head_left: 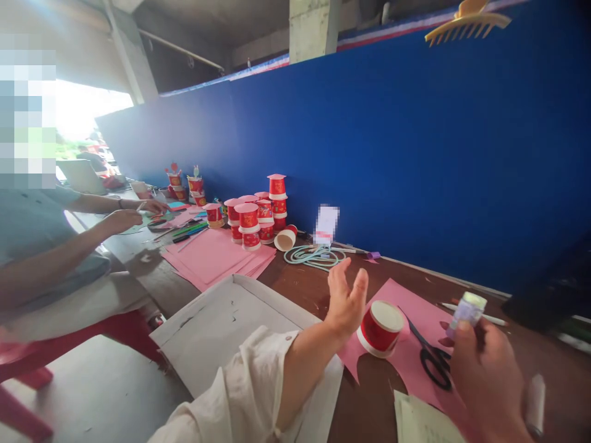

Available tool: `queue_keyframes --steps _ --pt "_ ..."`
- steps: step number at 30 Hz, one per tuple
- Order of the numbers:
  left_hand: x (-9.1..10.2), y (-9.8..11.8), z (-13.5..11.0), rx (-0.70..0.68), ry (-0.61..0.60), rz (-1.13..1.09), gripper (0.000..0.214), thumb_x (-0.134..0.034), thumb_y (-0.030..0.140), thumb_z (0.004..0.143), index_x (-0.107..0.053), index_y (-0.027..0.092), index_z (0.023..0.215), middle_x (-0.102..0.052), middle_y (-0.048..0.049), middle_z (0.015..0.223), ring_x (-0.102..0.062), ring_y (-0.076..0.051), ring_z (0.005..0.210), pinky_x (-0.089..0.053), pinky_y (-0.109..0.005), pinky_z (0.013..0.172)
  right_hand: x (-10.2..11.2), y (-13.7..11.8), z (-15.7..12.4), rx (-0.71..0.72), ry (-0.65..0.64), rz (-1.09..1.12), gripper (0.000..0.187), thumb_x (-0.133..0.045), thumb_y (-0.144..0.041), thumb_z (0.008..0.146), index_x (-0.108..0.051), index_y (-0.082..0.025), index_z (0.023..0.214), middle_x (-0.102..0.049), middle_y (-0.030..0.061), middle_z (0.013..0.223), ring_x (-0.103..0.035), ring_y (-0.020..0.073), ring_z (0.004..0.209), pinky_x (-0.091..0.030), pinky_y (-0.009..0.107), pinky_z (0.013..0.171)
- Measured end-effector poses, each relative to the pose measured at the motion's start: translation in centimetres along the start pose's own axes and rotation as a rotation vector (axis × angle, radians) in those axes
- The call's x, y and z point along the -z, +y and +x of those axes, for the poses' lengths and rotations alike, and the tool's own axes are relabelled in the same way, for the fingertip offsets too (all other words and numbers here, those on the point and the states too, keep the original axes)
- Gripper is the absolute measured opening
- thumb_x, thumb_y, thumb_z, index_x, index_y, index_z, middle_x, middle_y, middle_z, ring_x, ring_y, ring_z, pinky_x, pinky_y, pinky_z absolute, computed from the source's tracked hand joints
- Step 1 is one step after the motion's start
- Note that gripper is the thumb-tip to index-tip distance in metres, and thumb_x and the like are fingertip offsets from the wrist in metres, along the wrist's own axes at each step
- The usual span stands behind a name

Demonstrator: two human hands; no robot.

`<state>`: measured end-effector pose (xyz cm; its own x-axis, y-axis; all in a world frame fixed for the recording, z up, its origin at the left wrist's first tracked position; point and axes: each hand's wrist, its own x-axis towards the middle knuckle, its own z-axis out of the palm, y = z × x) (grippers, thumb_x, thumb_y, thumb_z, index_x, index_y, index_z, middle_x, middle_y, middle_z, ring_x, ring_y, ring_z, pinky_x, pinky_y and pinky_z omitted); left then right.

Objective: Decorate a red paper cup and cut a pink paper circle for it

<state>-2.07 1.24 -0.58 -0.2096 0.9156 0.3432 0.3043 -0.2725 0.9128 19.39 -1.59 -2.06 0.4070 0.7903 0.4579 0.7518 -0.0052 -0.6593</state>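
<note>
My left hand (345,298) is raised over the table with its fingers spread and nothing in it. Just right of it stands a red paper cup (381,329), upside down, its pale base facing up. My right hand (489,363) grips a small glue stick (467,314) with a pale purple label and a yellowish top. Beneath the cup and partly under my right hand lies a cut sheet of pink paper (392,301). Black-handled scissors (434,363) rest on that paper, between the cup and my right hand. A clear cap-like tube (535,403) lies at the lower right.
Stacked red cups with pink tops (249,218) stand by the blue partition (392,154). Pink sheets (217,255), a white board (231,326), a coiled cord (314,255) and printed papers (420,421) lie about. At left, a co-worker's hands (138,212) handle paper.
</note>
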Motion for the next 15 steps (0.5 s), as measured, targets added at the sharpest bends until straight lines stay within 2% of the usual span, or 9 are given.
queue_keyframes --steps 3,6,8,10,11,12,13,15 --pt "0.0 -1.4 -0.8 -0.197 -0.174 -0.131 0.067 -0.051 0.056 0.093 -0.038 0.019 0.147 -0.044 -0.0157 0.151 -0.041 -0.025 0.141 -0.033 -0.043 0.118 0.7 -0.5 -0.3 -0.078 -0.008 -0.024 0.037 -0.037 -0.047 0.084 -0.061 -0.020 0.095 -0.070 0.0118 0.077 -0.066 0.0348 0.086 -0.045 0.044 0.075" --pt "0.4 -2.3 -0.2 -0.203 -0.429 -0.302 0.092 -0.059 0.065 0.085 -0.026 0.016 0.155 -0.043 -0.0197 0.150 -0.041 -0.030 0.140 -0.032 -0.051 0.117 0.8 -0.7 -0.5 -0.126 -0.043 0.049 0.040 -0.042 -0.050 0.080 -0.062 -0.020 0.098 -0.070 0.0097 0.075 -0.066 0.0311 0.076 -0.047 0.042 0.072" --pt "0.5 -2.7 0.2 -0.196 -0.581 -0.315 0.116 -0.073 0.070 0.070 -0.020 0.016 0.158 -0.042 -0.0217 0.151 -0.036 -0.036 0.143 -0.026 -0.056 0.119 0.7 -0.6 -0.6 -0.103 -0.042 0.057 0.044 -0.044 -0.052 0.080 -0.064 -0.020 0.104 -0.070 0.0092 0.076 -0.066 0.0299 0.074 -0.048 0.042 0.073" --pt "0.3 -2.9 0.4 -0.175 -0.700 -0.297 0.141 -0.087 0.066 0.051 -0.012 0.018 0.160 -0.040 -0.0228 0.153 -0.031 -0.040 0.145 -0.021 -0.058 0.120 0.7 -0.6 -0.9 -0.086 -0.044 0.071 0.050 -0.047 -0.053 0.083 -0.064 -0.020 0.116 -0.072 0.0088 0.081 -0.067 0.0286 0.075 -0.049 0.041 0.072" --pt "0.2 -2.9 0.5 -0.158 -0.739 -0.284 0.150 -0.091 0.063 0.043 -0.009 0.019 0.161 -0.039 -0.0233 0.154 -0.029 -0.041 0.146 -0.020 -0.059 0.120 0.7 -0.7 -1.1 -0.099 -0.089 0.111 0.054 -0.051 -0.054 0.084 -0.061 -0.020 0.125 -0.073 0.0084 0.086 -0.068 0.0270 0.075 -0.051 0.040 0.071" --pt "0.1 -2.8 0.4 -0.142 -0.762 -0.271 0.156 -0.094 0.060 0.038 -0.007 0.020 0.161 -0.039 -0.0241 0.153 -0.030 -0.042 0.146 -0.020 -0.059 0.120 0.7 -0.8 -1.3 -0.119 -0.080 0.170 0.057 -0.054 -0.056 0.084 -0.059 -0.021 0.129 -0.073 0.0082 0.089 -0.069 0.0255 0.073 -0.051 0.038 0.068" --pt "0.1 -2.7 0.3 -0.125 -0.780 -0.256 0.158 -0.095 0.058 0.036 -0.006 0.020 0.161 -0.040 -0.0248 0.152 -0.031 -0.042 0.145 -0.020 -0.060 0.120 0.7 -1.0 -1.6 -0.133 -0.105 0.255 0.061 -0.058 -0.058 0.082 -0.058 -0.020 0.129 -0.073 0.0086 0.092 -0.069 0.0249 0.073 -0.052 0.036 0.066" --pt "0.2 -2.5 0.1 -0.092 -0.791 -0.215 0.155 -0.095 0.057 0.038 -0.009 0.020 0.161 -0.039 -0.0252 0.153 -0.033 -0.042 0.144 -0.021 -0.060 0.120 0.7 -1.4 -2.0 -0.169 -0.045 0.420 0.065 -0.065 -0.065 0.075 -0.062 -0.019 0.121 -0.073 0.0088 0.092 -0.069 0.0241 0.074 -0.053 0.034 0.063"
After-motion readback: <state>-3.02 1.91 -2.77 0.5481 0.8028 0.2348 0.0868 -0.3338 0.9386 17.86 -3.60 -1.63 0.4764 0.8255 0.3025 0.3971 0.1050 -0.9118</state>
